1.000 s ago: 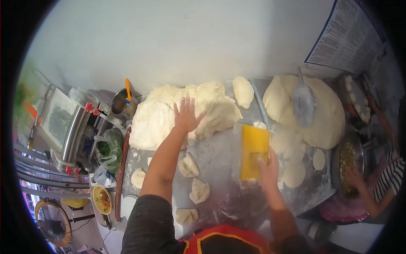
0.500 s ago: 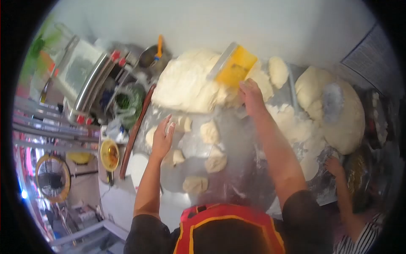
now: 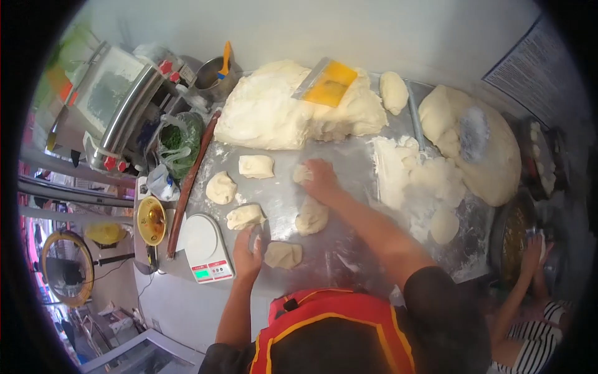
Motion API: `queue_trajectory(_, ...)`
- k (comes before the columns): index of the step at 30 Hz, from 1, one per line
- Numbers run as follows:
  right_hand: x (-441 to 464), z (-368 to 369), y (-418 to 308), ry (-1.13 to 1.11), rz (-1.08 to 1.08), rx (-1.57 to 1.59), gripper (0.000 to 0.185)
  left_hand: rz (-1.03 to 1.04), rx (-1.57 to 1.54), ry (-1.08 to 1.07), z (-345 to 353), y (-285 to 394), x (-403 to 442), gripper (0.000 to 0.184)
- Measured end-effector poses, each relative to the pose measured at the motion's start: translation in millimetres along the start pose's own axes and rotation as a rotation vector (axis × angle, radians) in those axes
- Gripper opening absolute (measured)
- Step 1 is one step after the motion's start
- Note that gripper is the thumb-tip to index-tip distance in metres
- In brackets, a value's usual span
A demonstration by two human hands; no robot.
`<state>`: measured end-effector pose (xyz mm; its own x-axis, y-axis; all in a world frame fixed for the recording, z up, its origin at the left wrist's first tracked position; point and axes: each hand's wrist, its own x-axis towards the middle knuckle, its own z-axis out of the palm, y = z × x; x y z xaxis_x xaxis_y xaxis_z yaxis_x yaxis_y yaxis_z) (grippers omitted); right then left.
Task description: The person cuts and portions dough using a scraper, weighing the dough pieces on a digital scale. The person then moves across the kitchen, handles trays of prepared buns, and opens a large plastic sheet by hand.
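Observation:
My right hand (image 3: 321, 182) is closed over a small dough piece (image 3: 303, 174) on the metal table, its fingers partly hidden. Just below it lies another dough piece (image 3: 311, 216). My left hand (image 3: 248, 252) has its thumb and fingers apart, close under a cut dough piece (image 3: 245, 216); whether they touch I cannot tell. Nearby are a folded dough piece (image 3: 283, 254), a round one (image 3: 221, 187) and a block-shaped one (image 3: 256, 166). A yellow dough scraper (image 3: 336, 84) with a metal blade rests on the large dough mass (image 3: 268, 112).
A digital scale (image 3: 204, 247) stands at left beside a long wooden rolling pin (image 3: 193, 187). A yellow bowl (image 3: 151, 221) and a bag of greens (image 3: 180, 143) lie beyond. At right are flour (image 3: 392, 168), a big dough lump (image 3: 504, 168) and a co-worker's hands (image 3: 532, 252) by a pan.
My right hand has let go of the scraper, leaving it on the large dough, and has come down onto a small piece. My left hand has moved down towards me.

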<state>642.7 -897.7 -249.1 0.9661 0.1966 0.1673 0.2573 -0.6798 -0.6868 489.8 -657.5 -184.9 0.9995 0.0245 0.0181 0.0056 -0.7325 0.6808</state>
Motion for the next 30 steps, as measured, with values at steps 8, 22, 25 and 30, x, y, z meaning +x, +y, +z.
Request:
queue_trajectory(8,-57.3,-34.2,28.7,0.004,0.01,-0.278,0.057,0.301,0.098,-0.258,67.3,43.3,19.9,0.07)
queue_trajectory(22,-58.6,-6.9,57.2,0.108,-0.004,-0.27,0.05,0.258,-0.022,-0.269,129.7,29.1,71.0,0.048)
queue_trajectory(25,-37.0,-42.1,22.9,-0.251,0.139,-0.261,0.051,-0.164,-0.625,-0.375,82.6,60.3,73.9,0.034)
queue_trajectory(30,-61.3,-40.3,29.9,-0.096,0.216,0.421,0.048,-0.582,-1.706,-0.523,30.8,57.0,22.4,0.057)
